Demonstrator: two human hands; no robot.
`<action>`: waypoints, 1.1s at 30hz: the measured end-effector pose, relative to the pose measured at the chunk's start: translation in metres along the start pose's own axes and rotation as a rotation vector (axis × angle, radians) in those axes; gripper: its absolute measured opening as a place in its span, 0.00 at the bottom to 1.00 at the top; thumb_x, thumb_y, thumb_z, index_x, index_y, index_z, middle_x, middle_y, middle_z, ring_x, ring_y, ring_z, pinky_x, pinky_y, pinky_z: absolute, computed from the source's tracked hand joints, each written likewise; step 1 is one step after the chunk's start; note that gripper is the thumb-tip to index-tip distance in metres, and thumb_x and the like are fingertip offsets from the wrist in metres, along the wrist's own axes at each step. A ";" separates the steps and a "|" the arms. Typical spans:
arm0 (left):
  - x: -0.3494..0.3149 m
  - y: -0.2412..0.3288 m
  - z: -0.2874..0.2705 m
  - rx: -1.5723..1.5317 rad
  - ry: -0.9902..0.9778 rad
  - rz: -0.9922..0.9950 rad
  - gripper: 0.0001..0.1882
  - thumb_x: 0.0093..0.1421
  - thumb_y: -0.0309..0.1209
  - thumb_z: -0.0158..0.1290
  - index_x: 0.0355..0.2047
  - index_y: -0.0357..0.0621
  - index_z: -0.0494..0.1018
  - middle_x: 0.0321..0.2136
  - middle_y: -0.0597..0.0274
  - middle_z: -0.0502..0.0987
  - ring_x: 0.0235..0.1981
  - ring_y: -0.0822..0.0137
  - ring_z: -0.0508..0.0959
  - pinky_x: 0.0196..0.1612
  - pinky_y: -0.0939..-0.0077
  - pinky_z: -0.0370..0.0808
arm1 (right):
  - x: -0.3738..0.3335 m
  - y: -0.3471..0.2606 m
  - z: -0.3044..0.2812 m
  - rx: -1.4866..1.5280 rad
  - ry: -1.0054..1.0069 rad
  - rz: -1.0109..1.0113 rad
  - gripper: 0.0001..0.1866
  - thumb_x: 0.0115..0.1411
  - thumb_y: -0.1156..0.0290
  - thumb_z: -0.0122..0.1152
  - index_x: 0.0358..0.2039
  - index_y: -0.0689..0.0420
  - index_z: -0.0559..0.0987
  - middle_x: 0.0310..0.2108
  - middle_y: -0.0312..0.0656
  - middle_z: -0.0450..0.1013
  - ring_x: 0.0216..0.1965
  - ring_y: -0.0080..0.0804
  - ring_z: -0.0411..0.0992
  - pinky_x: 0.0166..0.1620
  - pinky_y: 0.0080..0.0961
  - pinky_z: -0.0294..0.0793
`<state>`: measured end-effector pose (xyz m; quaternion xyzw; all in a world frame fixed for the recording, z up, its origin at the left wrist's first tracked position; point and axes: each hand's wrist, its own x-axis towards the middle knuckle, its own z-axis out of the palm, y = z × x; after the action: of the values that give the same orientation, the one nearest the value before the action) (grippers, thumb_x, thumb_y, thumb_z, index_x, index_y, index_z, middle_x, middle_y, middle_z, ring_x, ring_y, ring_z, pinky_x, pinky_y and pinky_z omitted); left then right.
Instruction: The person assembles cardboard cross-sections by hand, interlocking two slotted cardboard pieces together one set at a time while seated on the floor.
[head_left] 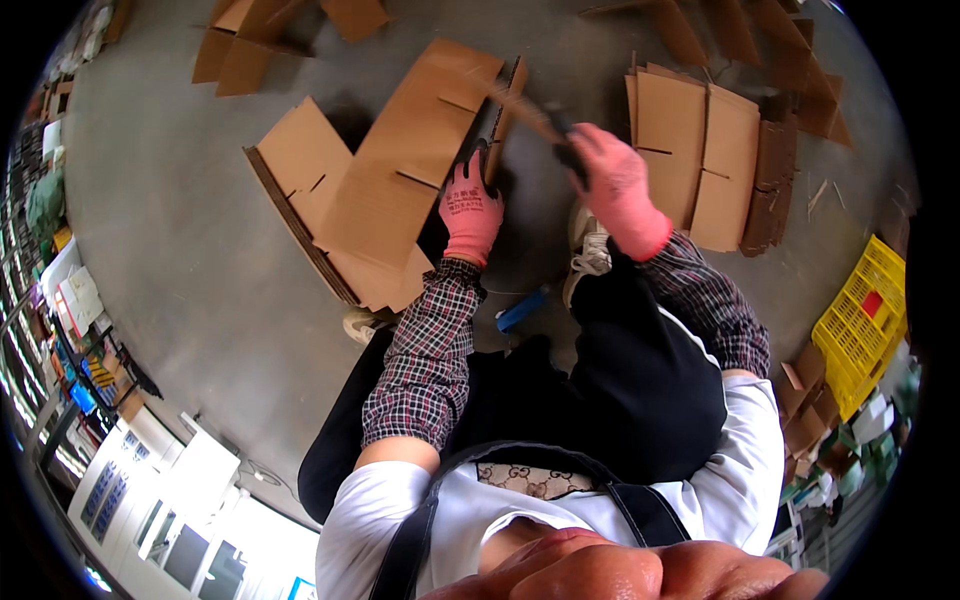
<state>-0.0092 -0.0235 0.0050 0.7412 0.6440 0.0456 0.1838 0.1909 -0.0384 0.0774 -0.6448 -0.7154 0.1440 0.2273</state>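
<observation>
Left hand point(468, 212) and right hand point(612, 185), both gloved in pink and black, are held apart. The left is placed at twelve o'clock, its fingers laid at the edge of a large cardboard panel point(400, 145); whether the panel is pinched or only touched cannot be told. By the right, between one and two o'clock, a thin brown strip point(525, 112) is gripped; it is blurred by motion, its kind cannot be made out, and it is slanted over the cardboard toward twelve o'clock. The panel is seen tilted at eleven o'clock, partly overlapping a flat cardboard stack point(300, 150) at ten. Another pile of flattened cartons point(672, 110) is set on the floor point(180, 200) at two o'clock. More folded cardboard point(730, 30) is seen between one and two, at the upper rim. A yellow plastic crate point(850, 335) is stood at three o'clock. Near the centre, a small blue object point(522, 310) is left on the floor.
</observation>
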 end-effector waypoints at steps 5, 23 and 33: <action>0.008 -0.005 0.032 0.167 0.030 0.205 0.09 0.52 0.36 0.49 0.28 0.48 0.75 0.25 0.61 0.76 0.28 0.58 0.77 0.31 0.66 0.73 | -0.002 -0.033 0.009 -0.172 -0.277 -0.287 0.21 0.48 0.71 0.52 0.45 0.44 0.75 0.39 0.38 0.67 0.40 0.35 0.69 0.39 0.29 0.71; -0.032 -0.001 -0.005 0.073 -0.172 0.078 0.42 0.39 0.39 0.64 0.53 0.40 0.59 0.43 0.52 0.68 0.45 0.54 0.70 0.45 0.61 0.69 | -0.018 0.036 0.059 -0.092 -0.124 -0.003 0.42 0.45 0.55 0.65 0.57 0.59 0.60 0.49 0.52 0.63 0.47 0.47 0.65 0.47 0.42 0.67; 0.005 0.002 0.003 -0.116 -0.161 0.047 0.25 0.53 0.35 0.54 0.50 0.39 0.64 0.44 0.50 0.69 0.45 0.52 0.71 0.47 0.63 0.69 | -0.122 0.139 0.013 -0.679 -0.089 0.732 0.40 0.48 0.41 0.57 0.59 0.46 0.62 0.60 0.53 0.50 0.61 0.53 0.48 0.58 0.57 0.47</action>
<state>-0.0054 -0.0199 0.0025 0.7455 0.6059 0.0271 0.2764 0.3109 -0.1406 -0.0202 -0.8842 -0.4580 0.0009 -0.0916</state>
